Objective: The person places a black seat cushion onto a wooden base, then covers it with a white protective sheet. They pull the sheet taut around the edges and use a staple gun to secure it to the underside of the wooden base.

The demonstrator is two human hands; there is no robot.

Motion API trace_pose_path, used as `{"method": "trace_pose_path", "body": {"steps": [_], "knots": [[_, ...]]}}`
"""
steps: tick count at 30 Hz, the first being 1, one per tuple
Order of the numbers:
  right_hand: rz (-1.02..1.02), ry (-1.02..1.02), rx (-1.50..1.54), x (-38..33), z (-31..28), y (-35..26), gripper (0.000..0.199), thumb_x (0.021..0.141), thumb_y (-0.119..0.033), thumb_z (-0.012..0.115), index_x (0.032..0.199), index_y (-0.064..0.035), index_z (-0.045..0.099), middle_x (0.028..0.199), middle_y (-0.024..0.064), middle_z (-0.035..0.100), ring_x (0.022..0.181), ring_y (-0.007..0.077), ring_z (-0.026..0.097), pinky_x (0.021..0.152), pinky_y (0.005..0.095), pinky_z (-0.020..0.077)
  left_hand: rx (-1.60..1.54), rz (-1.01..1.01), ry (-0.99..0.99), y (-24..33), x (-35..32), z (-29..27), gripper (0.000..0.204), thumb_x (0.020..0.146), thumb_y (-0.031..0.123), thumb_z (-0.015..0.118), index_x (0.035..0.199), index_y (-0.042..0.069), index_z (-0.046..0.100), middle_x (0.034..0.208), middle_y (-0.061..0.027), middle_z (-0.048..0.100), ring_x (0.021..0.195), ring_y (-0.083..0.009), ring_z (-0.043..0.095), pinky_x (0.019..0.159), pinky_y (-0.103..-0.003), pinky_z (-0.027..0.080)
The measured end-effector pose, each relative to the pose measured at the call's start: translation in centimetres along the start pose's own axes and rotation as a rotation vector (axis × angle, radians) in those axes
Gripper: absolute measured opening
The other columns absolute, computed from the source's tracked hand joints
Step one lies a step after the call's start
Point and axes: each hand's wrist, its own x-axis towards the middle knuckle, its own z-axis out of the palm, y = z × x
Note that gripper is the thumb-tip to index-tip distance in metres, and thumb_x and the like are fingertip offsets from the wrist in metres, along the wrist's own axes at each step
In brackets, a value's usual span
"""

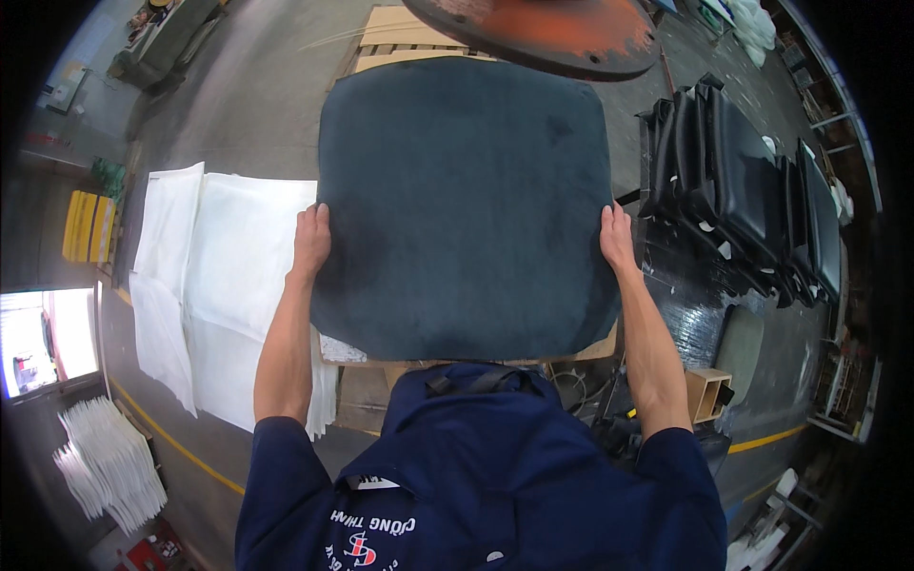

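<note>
A large, dark blue-green cushion (466,209) with rounded corners and a suede-like top lies flat in front of me. My left hand (312,236) grips its left edge, and my right hand (617,238) grips the opposite edge at about the same height. Both sets of fingers are partly hidden along the cushion's sides. A board's pale edge (600,348) shows beneath the cushion at the near right corner. Above the far edge hangs a round, dark metal plate (562,38) with worn orange paint.
White sheets (243,257) are stacked at my left, close to the left forearm. Black padded covers (728,181) stand piled at the right. A small wooden box (706,395) is near my right elbow. Further left are a yellow stack (90,226) and white folded pieces (109,462).
</note>
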Motion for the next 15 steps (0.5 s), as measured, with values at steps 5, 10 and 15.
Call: {"method": "trace_pose_path", "body": {"steps": [5, 10, 15], "knots": [[0.008, 0.016, -0.021, 0.2, 0.1, 0.3, 0.055, 0.109, -0.039, 0.036, 0.147, 0.0005, 0.042, 0.134, 0.0314, 0.050, 0.126, 0.0482, 0.049, 0.107, 0.0495, 0.0397, 0.013, -0.003, -0.008, 0.5, 0.1, -0.1, 0.054, 0.109, 0.037, 0.035, 0.133, -0.007, 0.055, 0.125, -0.0306, 0.056, 0.120, -0.0450, 0.050, 0.105, -0.048, 0.040], [0.012, -0.004, 0.010, 0.0, -0.3, -0.4, 0.054, 0.109, -0.038, 0.036, 0.147, -0.0011, 0.044, 0.132, 0.0316, 0.051, 0.125, 0.0482, 0.049, 0.107, 0.0490, 0.0395, -0.012, -0.003, -0.018, 1.5, -0.3, -0.5, 0.054, 0.109, 0.036, 0.036, 0.132, -0.009, 0.055, 0.124, -0.0311, 0.056, 0.119, -0.0455, 0.050, 0.105, -0.048, 0.040], [0.024, -0.005, 0.026, 0.2, -0.1, 0.3, 0.056, 0.109, -0.039, 0.035, 0.146, 0.0014, 0.043, 0.134, 0.0313, 0.050, 0.127, 0.0475, 0.047, 0.109, 0.0480, 0.0382, -0.040, 0.025, 0.014, 1.4, -0.3, -0.4, 0.052, 0.109, 0.035, 0.037, 0.130, -0.008, 0.056, 0.121, -0.0312, 0.057, 0.116, -0.0456, 0.051, 0.103, -0.049, 0.041]]}}
